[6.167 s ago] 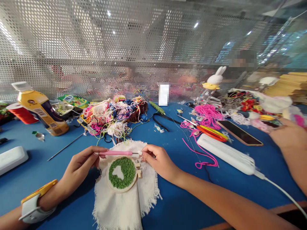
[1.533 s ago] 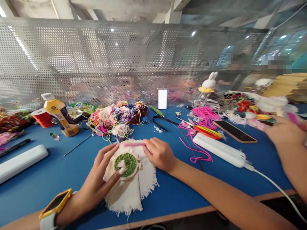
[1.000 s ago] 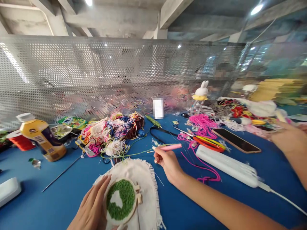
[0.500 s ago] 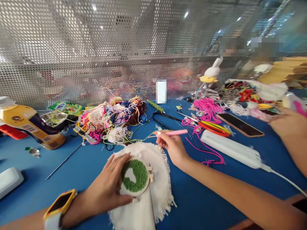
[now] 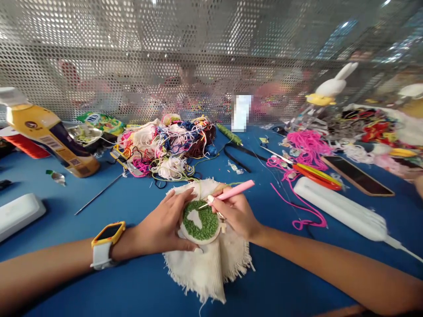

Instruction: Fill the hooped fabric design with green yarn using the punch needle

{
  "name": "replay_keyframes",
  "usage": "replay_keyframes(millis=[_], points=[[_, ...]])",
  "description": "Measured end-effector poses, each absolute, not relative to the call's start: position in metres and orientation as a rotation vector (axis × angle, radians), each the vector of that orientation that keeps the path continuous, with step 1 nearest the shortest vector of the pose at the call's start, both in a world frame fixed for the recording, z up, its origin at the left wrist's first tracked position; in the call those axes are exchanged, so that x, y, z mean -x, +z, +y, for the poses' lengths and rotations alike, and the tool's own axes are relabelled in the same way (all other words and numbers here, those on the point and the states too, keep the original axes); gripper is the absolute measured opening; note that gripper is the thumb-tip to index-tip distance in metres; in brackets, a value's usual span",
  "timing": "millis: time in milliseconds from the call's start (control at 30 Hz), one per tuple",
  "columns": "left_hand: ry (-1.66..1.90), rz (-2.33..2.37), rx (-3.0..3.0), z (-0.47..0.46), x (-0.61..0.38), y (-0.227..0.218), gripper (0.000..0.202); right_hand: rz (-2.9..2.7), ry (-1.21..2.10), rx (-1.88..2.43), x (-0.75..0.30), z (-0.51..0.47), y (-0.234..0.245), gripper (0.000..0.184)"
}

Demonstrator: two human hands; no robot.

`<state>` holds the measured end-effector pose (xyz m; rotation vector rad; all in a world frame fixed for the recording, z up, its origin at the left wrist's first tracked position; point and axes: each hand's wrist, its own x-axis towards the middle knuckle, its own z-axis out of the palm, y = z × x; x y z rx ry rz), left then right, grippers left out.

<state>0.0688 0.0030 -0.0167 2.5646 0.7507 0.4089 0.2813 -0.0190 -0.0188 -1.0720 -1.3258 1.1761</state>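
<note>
A small round embroidery hoop (image 5: 201, 221) with a green tufted patch and a bare white shape in its middle sits in a piece of frayed white cloth (image 5: 211, 268) on the blue table (image 5: 139, 290). My left hand (image 5: 161, 226) grips the hoop's left rim, fingers curled round it. My right hand (image 5: 234, 213) pinches a pink punch needle (image 5: 231, 192), its metal tip resting at the hoop's upper edge on the green yarn. A yellow-cased watch (image 5: 107, 242) is on my left wrist.
A tangle of coloured yarn (image 5: 165, 147) lies behind the hoop. A yellow bottle (image 5: 49, 134) and a white case (image 5: 18, 213) are at the left. A long white power strip (image 5: 343, 211), pink yarn (image 5: 300, 149), scissors (image 5: 317, 176) and a phone (image 5: 358, 176) are at the right.
My right hand brought the pink needle back from above the table down onto the hoop. My left hand shifted its hold to the hoop's left rim and tilted it up.
</note>
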Motion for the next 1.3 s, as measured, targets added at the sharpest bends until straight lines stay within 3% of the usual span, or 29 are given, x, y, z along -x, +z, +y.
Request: replay_keyframes(millis=[600, 833, 1167, 1300], points=[[0.433, 0.761, -2.540, 0.003, -0.070, -0.014, 0.103, -1.510, 1.197, 1.067, -0.282, -0.023, -0.017, 0.011], [0.494, 0.767, -2.436, 0.001, -0.068, -0.008, 0.100, -1.875, 0.925, 1.038, -0.277, -0.029, -0.009, 0.008], [0.817, 0.538, -2.579, -0.012, -0.067, -0.012, 0.090, -2.283, -0.032, 0.629, -0.274, -0.037, -0.018, 0.012], [0.860, 0.493, -2.695, -0.015, -0.071, -0.011, 0.088, -2.170, -0.127, 0.657, -0.273, -0.041, -0.024, 0.015]])
